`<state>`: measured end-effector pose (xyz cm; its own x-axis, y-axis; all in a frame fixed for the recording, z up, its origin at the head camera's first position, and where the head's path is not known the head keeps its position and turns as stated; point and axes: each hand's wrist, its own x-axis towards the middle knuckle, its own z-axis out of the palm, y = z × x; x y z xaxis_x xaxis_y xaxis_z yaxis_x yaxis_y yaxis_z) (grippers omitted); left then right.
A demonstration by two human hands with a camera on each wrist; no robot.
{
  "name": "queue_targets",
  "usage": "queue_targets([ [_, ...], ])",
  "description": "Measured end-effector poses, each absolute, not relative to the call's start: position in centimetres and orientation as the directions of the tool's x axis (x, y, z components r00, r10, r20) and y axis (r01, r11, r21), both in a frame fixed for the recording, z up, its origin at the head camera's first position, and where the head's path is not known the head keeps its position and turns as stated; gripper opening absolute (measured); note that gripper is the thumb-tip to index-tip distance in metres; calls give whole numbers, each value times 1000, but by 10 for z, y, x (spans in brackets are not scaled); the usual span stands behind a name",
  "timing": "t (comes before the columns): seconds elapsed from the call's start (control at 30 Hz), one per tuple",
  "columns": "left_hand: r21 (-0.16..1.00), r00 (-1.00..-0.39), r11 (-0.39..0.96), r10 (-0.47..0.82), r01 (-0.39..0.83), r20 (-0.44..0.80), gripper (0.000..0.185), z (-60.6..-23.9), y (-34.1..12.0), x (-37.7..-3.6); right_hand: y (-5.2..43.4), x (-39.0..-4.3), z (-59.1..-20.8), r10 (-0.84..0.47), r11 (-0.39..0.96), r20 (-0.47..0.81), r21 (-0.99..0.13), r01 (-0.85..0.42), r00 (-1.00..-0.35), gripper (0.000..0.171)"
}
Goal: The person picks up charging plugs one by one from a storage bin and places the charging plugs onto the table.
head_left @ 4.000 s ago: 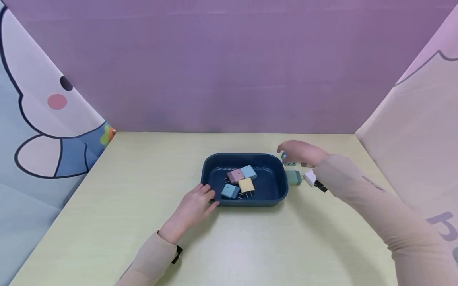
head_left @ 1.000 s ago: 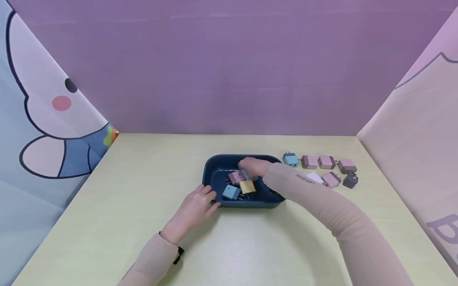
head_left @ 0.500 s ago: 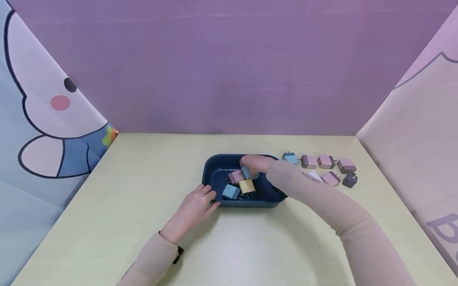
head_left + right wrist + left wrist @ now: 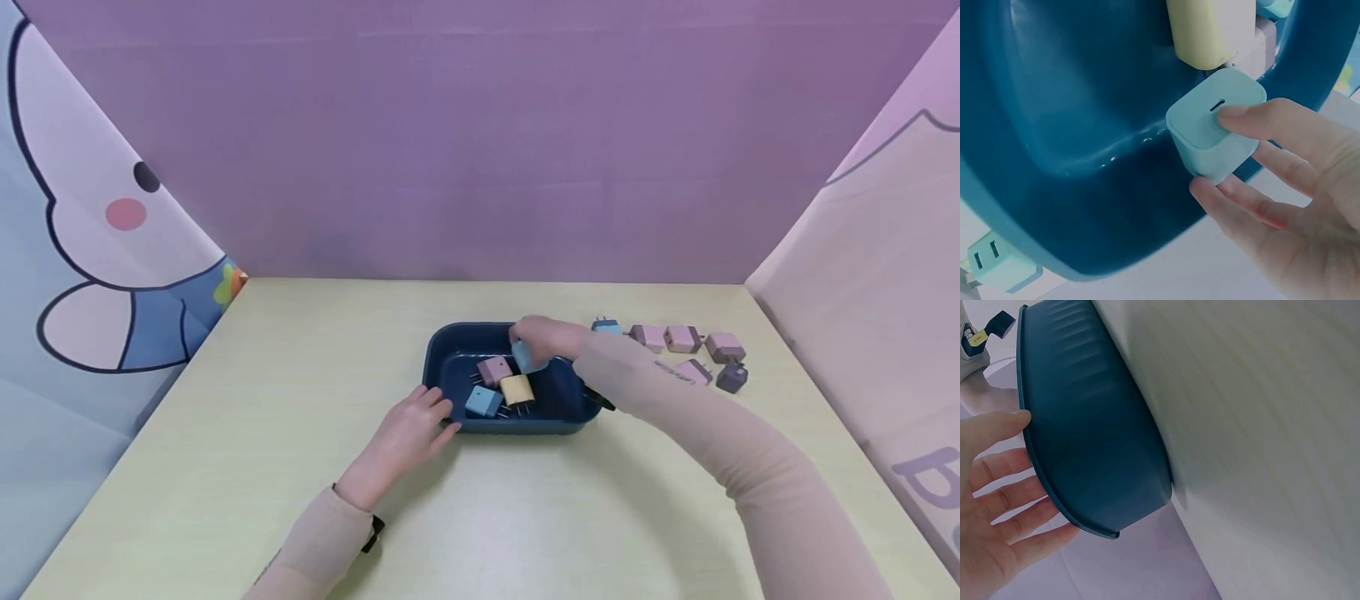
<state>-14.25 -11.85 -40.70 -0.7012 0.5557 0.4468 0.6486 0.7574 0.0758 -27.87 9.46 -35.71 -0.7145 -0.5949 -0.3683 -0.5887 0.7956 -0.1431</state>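
A dark blue plastic box [image 4: 517, 427] stands on the pale table, with several wall chargers in it. My right hand [image 4: 551, 335] pinches a light blue charger [image 4: 1216, 112] between thumb and fingers, over the box's right half; a small slot shows on its top face. Beside it in the box lie a pink charger [image 4: 495, 370], a yellow charger [image 4: 517, 389] and another blue charger [image 4: 483, 402] with its prongs pointing right. At the box's left front corner, my left hand [image 4: 405, 429] rests its extended fingertips and thumb on the rim, also seen in the left wrist view.
Right of the box lie several more chargers: a blue one [image 4: 606, 326], a pink one [image 4: 648, 337] and a dark one [image 4: 732, 377]. My right sleeve hides part of that group. A purple backdrop [image 4: 480, 142] rises behind the table [image 4: 300, 358].
My right hand came from the chargers on the right into the box, took hold of the light blue charger, and has now lifted it slightly rightward. The left hand stayed at the rim.
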Motion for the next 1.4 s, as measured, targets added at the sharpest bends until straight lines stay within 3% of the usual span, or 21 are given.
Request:
queue_targets([
  [0.27, 74, -703, 759, 554, 646, 446, 19, -406, -118, -142, 96, -263, -340, -548, 828, -405, -139, -543, -732, 46],
  [0.7, 64, -687, 752, 560, 656, 462, 19, -405, -119, -142, 119, -248, -322, -618, 781, -348, -165, -603, -705, 48],
  [1.4, 71, -685, 752, 552, 656, 475, 19, -407, -120, -141, 162, -238, -313, -553, 830, -258, -257, -495, -792, 52],
])
